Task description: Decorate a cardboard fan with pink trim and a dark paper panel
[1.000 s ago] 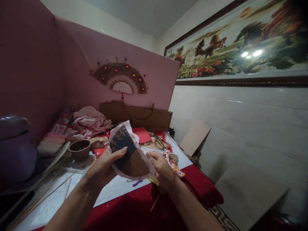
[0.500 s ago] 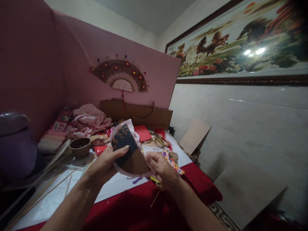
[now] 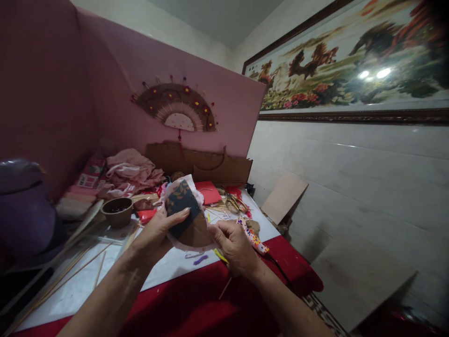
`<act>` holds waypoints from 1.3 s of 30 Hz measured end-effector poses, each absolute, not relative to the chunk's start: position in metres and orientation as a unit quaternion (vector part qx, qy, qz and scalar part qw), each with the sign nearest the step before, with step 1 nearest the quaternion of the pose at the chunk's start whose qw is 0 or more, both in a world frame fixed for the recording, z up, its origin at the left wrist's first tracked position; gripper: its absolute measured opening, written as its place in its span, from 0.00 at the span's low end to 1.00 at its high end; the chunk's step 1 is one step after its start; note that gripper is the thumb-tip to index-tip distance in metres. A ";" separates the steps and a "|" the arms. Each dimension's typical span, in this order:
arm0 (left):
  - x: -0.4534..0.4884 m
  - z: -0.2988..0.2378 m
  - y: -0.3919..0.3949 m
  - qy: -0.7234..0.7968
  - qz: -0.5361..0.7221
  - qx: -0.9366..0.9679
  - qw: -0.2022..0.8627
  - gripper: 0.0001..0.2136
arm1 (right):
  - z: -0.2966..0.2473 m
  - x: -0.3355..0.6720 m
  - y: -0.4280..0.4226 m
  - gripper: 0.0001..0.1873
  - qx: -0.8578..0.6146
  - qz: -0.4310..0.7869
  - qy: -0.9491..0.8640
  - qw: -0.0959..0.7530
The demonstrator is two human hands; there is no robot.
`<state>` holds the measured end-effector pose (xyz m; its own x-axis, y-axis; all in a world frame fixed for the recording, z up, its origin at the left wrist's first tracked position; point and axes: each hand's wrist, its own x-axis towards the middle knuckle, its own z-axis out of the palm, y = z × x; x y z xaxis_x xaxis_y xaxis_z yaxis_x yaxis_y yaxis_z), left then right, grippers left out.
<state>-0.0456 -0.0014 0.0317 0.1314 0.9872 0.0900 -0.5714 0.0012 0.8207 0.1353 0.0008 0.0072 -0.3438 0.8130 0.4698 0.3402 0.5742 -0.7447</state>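
Note:
My left hand (image 3: 159,236) grips a half-round piece of cardboard (image 3: 191,229), its thumb lying across the face. That face is part dark blue with gold leaves and part plain brown. A pale pink fabric border, wavy along the top, sticks out around the cardboard. My right hand (image 3: 233,245) is closed in a pinch at the right edge of the piece, on the fabric border as far as I can see. Its fingertips are partly hidden. Just behind the right hand lies a flower-patterned cloth strip (image 3: 257,241), and a yellow strip (image 3: 220,255) lies below it.
A brown bowl (image 3: 117,213) with dark contents stands at left, near thin sticks (image 3: 70,271). Gold-handled scissors (image 3: 235,204) and a red sheet (image 3: 208,193) lie behind the hands. Crumpled pink cloth (image 3: 131,171) sits at the back. A decorated fan (image 3: 178,105) hangs on the pink panel.
My right hand has shifted slightly left along the edge of the cardboard piece, its fingers more tightly curled. The left hand keeps its hold, and the camera view has moved a little.

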 end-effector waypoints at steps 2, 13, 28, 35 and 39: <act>-0.045 0.031 -0.001 0.280 0.599 0.376 0.649 0.13 | 0.004 0.134 0.000 0.22 -0.387 0.149 -0.802 0.431; -0.048 0.034 -0.004 0.267 0.586 0.391 0.658 0.13 | 0.014 0.141 -0.003 0.28 -0.385 0.217 -0.745 0.500; -0.046 0.032 -0.006 0.263 0.545 0.409 0.683 0.12 | 0.010 0.118 0.008 0.20 -0.300 0.612 -0.548 0.486; -0.046 0.029 -0.005 0.270 0.545 0.422 0.673 0.12 | 0.007 0.120 0.008 0.21 -0.292 0.591 -0.577 0.483; -0.045 0.029 -0.006 0.276 0.548 0.424 0.666 0.12 | 0.009 0.122 0.005 0.22 -0.293 0.543 -0.625 0.478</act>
<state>-0.0450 -0.0056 0.0289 0.2468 0.9640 0.0987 -0.4962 0.0383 0.8673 0.1216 0.0051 0.0093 -0.3712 0.8857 0.2788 -0.1521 0.2382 -0.9592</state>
